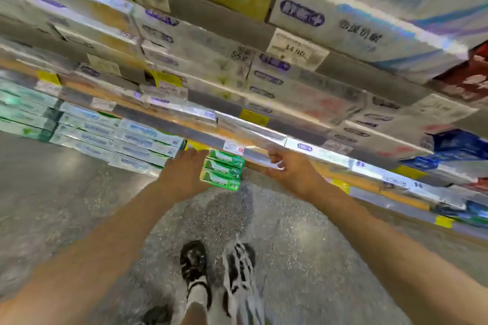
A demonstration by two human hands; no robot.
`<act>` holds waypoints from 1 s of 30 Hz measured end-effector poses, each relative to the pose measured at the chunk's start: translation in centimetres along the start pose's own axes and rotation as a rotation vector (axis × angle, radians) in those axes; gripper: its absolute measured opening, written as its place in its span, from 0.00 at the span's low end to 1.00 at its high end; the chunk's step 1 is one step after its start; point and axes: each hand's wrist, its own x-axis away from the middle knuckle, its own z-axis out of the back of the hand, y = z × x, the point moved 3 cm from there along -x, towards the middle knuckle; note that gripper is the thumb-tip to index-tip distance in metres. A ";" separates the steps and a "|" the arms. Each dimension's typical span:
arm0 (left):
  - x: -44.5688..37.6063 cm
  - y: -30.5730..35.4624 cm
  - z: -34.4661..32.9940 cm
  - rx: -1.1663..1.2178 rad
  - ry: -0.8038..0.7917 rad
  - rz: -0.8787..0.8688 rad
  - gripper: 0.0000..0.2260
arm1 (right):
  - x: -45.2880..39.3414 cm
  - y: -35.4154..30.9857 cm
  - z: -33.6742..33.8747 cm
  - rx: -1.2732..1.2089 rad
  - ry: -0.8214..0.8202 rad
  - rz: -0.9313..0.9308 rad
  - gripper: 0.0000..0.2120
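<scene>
Stack of green boxes [222, 173] sits at the front of the low shelf edge [330, 158], left hand [188, 169] laid straight-fingered against its left end, right hand [286, 170] curled just beside the stack at the edge, its hold unreadable through blur.

Motion blur left nearly all print unreadable. A white box [239, 54] seemed to show "55 g"; a price tag [297, 51] bore digits like "14.80".
</scene>
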 end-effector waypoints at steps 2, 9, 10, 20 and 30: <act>-2.8 -1.8 -2.5 -0.089 -0.001 -0.021 0.37 | -3.9 1.2 -3.5 -0.001 0.045 0.000 0.22; -12.8 -8.1 -11.3 -0.454 -0.042 -0.083 0.47 | -15.6 5.7 -17.0 0.449 0.020 0.110 0.39; -13.9 -8.5 -12.5 -0.478 -0.032 -0.093 0.48 | -16.6 6.3 -18.5 0.508 0.022 0.103 0.40; -19.2 -9.4 -19.6 -0.525 0.085 -0.187 0.43 | -20.5 8.9 -26.1 0.692 0.003 0.161 0.53; -20.4 -10.0 -20.6 -0.709 0.112 -0.259 0.31 | -21.0 8.4 -28.7 0.773 0.115 0.155 0.43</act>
